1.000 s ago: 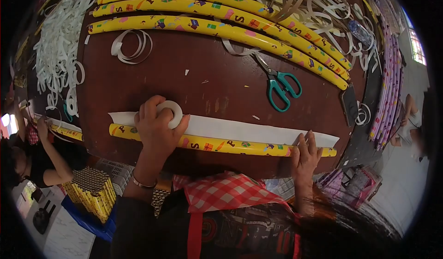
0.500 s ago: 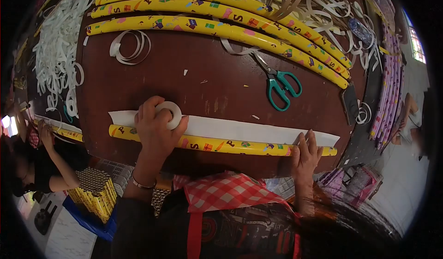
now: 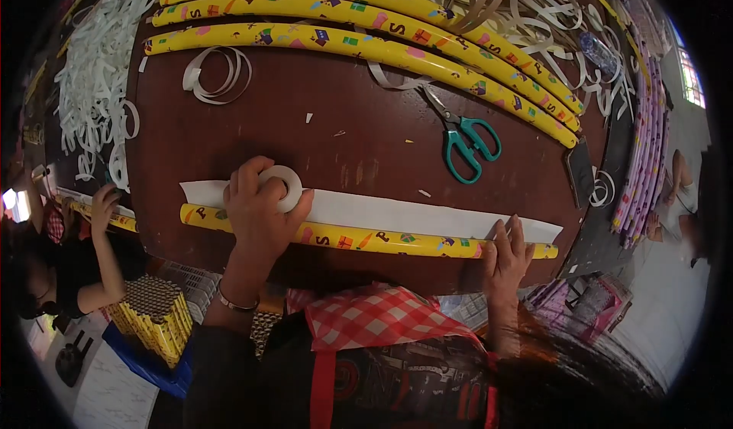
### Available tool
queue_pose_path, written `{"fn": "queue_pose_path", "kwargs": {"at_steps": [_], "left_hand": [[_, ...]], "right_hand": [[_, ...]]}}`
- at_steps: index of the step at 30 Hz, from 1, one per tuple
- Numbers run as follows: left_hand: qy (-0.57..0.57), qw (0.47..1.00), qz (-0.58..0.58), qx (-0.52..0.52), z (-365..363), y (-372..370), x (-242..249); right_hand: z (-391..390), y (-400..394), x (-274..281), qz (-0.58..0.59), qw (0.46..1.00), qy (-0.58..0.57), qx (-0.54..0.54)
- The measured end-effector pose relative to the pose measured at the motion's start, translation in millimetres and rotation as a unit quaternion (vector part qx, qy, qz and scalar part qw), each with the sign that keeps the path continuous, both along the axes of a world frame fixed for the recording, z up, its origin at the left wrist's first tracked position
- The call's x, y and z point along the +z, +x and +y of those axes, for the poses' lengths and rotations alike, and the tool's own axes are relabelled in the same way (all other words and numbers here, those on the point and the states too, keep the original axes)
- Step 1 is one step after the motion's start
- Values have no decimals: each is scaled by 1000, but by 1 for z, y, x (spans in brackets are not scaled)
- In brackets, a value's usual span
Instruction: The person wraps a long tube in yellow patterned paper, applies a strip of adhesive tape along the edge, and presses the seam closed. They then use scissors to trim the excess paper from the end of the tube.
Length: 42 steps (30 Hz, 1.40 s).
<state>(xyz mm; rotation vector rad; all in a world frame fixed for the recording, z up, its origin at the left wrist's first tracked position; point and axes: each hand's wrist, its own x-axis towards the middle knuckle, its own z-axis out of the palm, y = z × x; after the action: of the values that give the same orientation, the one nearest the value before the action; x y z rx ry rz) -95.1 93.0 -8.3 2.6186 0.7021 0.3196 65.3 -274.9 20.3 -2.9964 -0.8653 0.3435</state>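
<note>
A yellow printed roll of wrapping paper lies along the near side of the brown table, its white inner side spread as a strip behind it. My left hand is closed around a roll of white tape above the left part of the paper. My right hand rests with fingers stretched over the right part of the yellow roll. Teal-handled scissors lie partly opened behind the paper. Three more yellow rolls lie side by side at the far side.
White strips heap at the far left, and a loose coil lies near them. Ribbons and a dark phone are at the right. Purple rolls stand beyond. At left, a co-worker's hand and bundled yellow rolls show.
My hands and the paper have stayed almost still. At left, the co-worker's hand has moved up and to the right.
</note>
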Motion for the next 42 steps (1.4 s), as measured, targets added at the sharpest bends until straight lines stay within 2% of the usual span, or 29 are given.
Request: {"fn": "queue_pose_path", "kwargs": {"at_steps": [13,15,18,22,24,34,42], "left_hand": [[16,1000,8,1,0,1,-3],[46,999,9,-2,0,1,-3],[50,999,5,-1,-1,3,-1],[43,999,-19,-12,-2,3,2],[34,999,-12,-8,-1,1,2],[25,1000,0,10,1,-3,-2],[11,998,-55,13,-1,0,0]], "right_hand": [[3,-3,-1,-28,999,-16,10],[5,-5,-3,-20,1000,-4,18],[22,-16,-7,12,997,59,53],[62,-34,-4,60,972,150,173],[82,-40,-3,78,963,168,197],[95,-49,-9,11,973,119,200],[163,-67,-12,54,933,197,296]]}}
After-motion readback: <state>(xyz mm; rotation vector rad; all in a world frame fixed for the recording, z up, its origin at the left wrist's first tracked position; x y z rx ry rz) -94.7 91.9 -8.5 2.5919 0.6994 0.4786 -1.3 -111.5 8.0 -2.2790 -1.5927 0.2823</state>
